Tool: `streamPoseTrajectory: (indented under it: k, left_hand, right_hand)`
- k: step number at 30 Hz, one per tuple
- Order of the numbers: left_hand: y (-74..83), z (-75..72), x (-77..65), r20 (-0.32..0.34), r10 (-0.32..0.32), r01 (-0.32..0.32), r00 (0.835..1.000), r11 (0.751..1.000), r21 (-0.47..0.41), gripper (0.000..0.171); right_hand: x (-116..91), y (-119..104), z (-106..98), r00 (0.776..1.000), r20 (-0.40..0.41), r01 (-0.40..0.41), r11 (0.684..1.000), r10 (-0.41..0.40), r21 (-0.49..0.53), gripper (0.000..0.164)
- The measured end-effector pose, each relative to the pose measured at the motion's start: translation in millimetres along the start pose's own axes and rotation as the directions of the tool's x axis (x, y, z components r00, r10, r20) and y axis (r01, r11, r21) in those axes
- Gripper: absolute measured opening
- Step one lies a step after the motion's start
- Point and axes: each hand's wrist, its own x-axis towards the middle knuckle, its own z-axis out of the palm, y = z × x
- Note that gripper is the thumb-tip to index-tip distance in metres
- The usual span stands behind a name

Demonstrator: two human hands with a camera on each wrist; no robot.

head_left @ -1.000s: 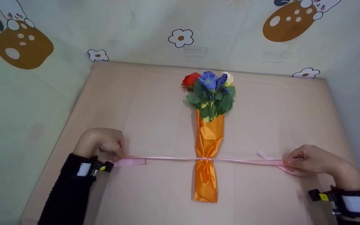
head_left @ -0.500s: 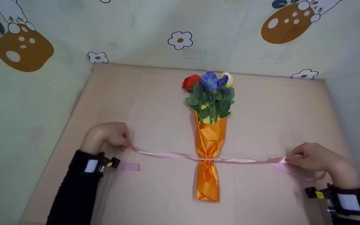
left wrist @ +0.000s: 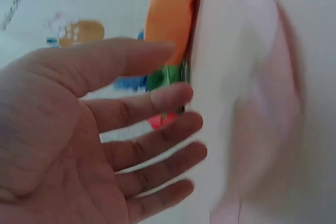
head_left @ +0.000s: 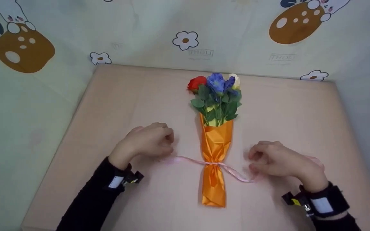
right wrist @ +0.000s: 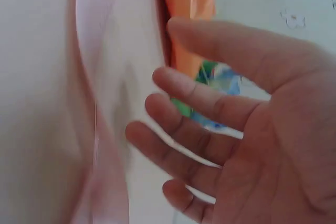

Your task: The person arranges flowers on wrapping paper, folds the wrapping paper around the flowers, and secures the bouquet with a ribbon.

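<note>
A bouquet in orange wrapping lies on the board, its red, blue and cream flowers toward the back. Round its gathered waist runs a pink ribbon, with a loose end trailing to either side. Left of the bouquet, my left hand hovers; its fingers are spread and relaxed in the left wrist view, the ribbon lying apart from them. To the right is my right hand, whose relaxed fingers also hold nothing, beside the other ribbon end.
The bouquet rests on a large pale pinkish-brown board or tabletop. Behind and to the left is a pale covering printed with flowers and brown fruit shapes. Both wrists carry strapped-on cameras.
Both hands have let go of the ribbon ends and moved inward toward the bouquet. The ribbon, earlier pulled taut, now lies slack and curved. The bouquet stays nearly in place.
</note>
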Motion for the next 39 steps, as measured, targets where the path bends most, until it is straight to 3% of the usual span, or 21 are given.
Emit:
streamPoseTrajectory:
  k: [4,6,9,13,21,24,27,30,39]
  left_hand:
    - [20.0,19.5,11.8,0.093,0.075,-0.073,0.993,0.997,-0.020,0.032]
    - [24.9,28.8,17.6,0.114,0.114,-0.114,0.987,0.993,-0.011,0.031]
    - [27.7,39.2,24.2,0.106,0.203,-0.206,0.973,0.978,0.016,0.015]
    - [29.3,41.2,27.2,0.109,0.261,-0.265,0.959,0.964,0.025,0.008]
    - [19.2,33.1,25.3,0.206,0.222,-0.200,0.953,0.972,-0.122,0.017]
    - [14.5,31.8,24.6,0.260,0.251,-0.217,0.932,0.964,-0.153,0.022]
    - [10.8,31.1,24.3,0.316,0.299,-0.253,0.900,0.951,-0.180,0.022]
    - [7.5,31.7,24.9,0.332,0.335,-0.294,0.882,0.941,-0.168,0.022]
    - [1.9,31.6,23.1,0.335,0.320,-0.292,0.886,0.947,-0.134,0.019]
  right_hand:
    - [16,-19,15,0.990,0.037,0.133,0.991,-0.134,0.030,0.029]
    - [23,-26,21,0.988,0.051,0.147,0.988,-0.149,0.045,0.031]
    - [32,-31,29,0.988,0.044,0.146,0.986,-0.150,0.084,0.022]
    - [37,-28,35,0.989,0.041,0.136,0.979,-0.143,0.151,0.006]
    - [29,-13,31,0.979,0.079,0.164,0.961,-0.186,0.223,0.015]
    - [26,-9,29,0.971,0.143,0.156,0.960,-0.193,0.233,0.020]
    - [27,-5,27,0.959,0.212,0.130,0.957,-0.188,0.259,0.021]
    - [29,-1,24,0.955,0.255,0.078,0.955,-0.154,0.286,0.021]
    - [23,11,20,0.947,0.299,0.015,0.948,-0.116,0.318,0.020]
